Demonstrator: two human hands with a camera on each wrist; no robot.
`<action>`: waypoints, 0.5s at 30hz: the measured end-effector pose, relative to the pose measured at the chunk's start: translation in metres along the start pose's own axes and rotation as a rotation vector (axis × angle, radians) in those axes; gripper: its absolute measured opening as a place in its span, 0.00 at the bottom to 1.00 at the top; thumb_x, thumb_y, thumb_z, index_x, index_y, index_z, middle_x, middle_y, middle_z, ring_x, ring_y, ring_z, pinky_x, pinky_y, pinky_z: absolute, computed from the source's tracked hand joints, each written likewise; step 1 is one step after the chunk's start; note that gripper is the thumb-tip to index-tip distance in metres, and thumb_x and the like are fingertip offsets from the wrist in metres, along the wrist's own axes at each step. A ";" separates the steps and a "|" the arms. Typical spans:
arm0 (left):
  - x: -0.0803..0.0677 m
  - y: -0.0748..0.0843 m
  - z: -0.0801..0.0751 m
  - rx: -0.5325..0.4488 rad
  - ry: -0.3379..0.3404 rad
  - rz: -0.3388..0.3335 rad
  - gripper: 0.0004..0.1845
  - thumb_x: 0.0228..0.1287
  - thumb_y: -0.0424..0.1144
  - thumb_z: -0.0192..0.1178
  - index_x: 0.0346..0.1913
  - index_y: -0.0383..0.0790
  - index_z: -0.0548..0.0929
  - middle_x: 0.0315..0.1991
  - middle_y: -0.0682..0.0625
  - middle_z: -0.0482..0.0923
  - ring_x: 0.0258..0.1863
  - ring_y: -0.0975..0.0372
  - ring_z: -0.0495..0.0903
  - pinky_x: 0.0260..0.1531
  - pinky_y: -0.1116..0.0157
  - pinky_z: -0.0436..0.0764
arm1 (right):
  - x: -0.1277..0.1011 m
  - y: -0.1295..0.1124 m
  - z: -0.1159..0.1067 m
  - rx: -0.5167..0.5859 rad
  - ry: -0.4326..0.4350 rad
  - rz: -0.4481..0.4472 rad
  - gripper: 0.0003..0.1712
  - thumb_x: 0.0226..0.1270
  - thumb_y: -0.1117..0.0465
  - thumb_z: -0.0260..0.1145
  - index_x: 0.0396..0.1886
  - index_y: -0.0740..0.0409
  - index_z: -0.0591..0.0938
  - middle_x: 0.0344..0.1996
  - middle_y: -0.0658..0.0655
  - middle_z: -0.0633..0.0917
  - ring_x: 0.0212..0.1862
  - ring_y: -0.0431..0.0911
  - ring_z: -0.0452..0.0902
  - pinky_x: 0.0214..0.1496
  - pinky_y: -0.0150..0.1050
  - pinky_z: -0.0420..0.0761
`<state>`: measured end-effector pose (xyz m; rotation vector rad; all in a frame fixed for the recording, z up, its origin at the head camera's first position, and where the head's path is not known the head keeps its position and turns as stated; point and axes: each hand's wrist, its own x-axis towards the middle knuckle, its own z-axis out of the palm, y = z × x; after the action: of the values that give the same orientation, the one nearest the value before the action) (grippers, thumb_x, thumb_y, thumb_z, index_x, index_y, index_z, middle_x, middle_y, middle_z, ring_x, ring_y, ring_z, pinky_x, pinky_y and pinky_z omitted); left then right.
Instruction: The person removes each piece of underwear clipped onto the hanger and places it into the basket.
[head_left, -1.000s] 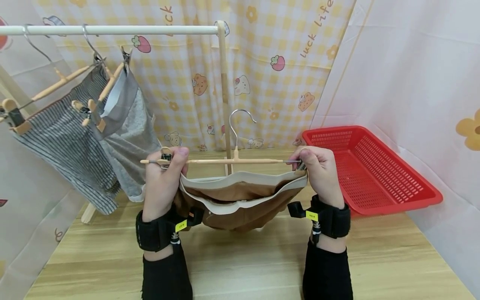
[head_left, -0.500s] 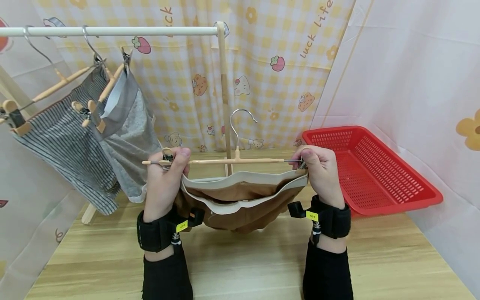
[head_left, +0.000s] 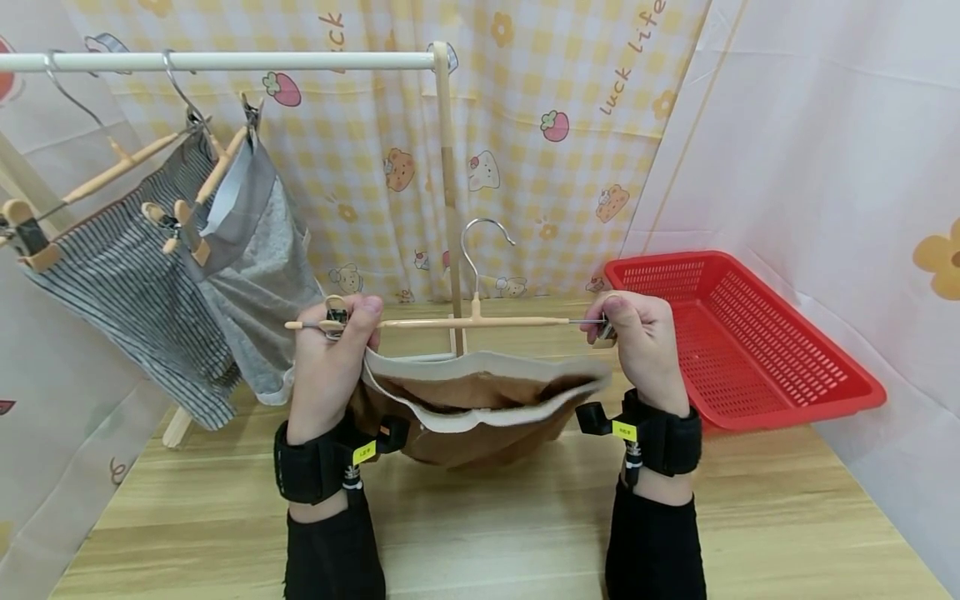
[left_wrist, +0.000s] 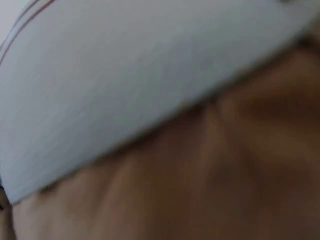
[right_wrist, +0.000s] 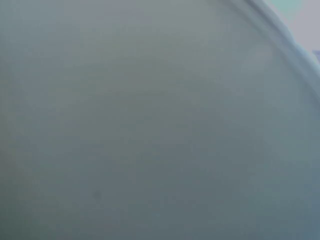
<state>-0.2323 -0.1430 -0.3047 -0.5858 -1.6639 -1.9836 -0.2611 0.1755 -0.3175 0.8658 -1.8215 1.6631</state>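
From my head view, the table [head_left: 491,533] runs toward me between my forearms; its right edge slants below the red basket [head_left: 750,350], which sits just beside my right hand [head_left: 647,342]. A gray cuffed garment [head_left: 262,300] hangs near my left hand [head_left: 326,367]. I pinch a clip of the wooden hanger [head_left: 517,322] in each hand. Between them, above the table, is the brown garment [head_left: 483,446] with its cream waistband [head_left: 461,422] sagging open. Its long axis runs left to right beneath the bar, opening upward; the right corner, blurred, hangs just below the clip. The hook stands upright, its tip curling right.

My left wrist view shows the waistband's lower edge climbing rightward over brown folds.

My right wrist view is a pale blur, too indistinct to identify.
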 end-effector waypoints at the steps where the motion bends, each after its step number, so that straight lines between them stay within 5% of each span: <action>1: 0.000 0.000 0.000 0.007 0.001 0.000 0.18 0.64 0.33 0.62 0.18 0.31 0.73 0.14 0.47 0.70 0.15 0.60 0.65 0.21 0.69 0.62 | 0.000 0.000 0.000 0.000 0.001 0.001 0.31 0.76 0.46 0.58 0.21 0.66 0.82 0.18 0.54 0.81 0.22 0.42 0.75 0.25 0.33 0.74; 15: -0.001 0.000 0.000 0.036 0.027 -0.003 0.16 0.63 0.33 0.62 0.19 0.30 0.75 0.16 0.48 0.72 0.17 0.61 0.65 0.22 0.69 0.61 | 0.000 0.002 0.000 0.005 0.000 0.009 0.30 0.77 0.47 0.57 0.21 0.66 0.81 0.18 0.56 0.81 0.21 0.42 0.75 0.25 0.33 0.76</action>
<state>-0.2315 -0.1426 -0.3048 -0.5413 -1.6816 -1.9510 -0.2625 0.1757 -0.3186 0.8606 -1.8242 1.6741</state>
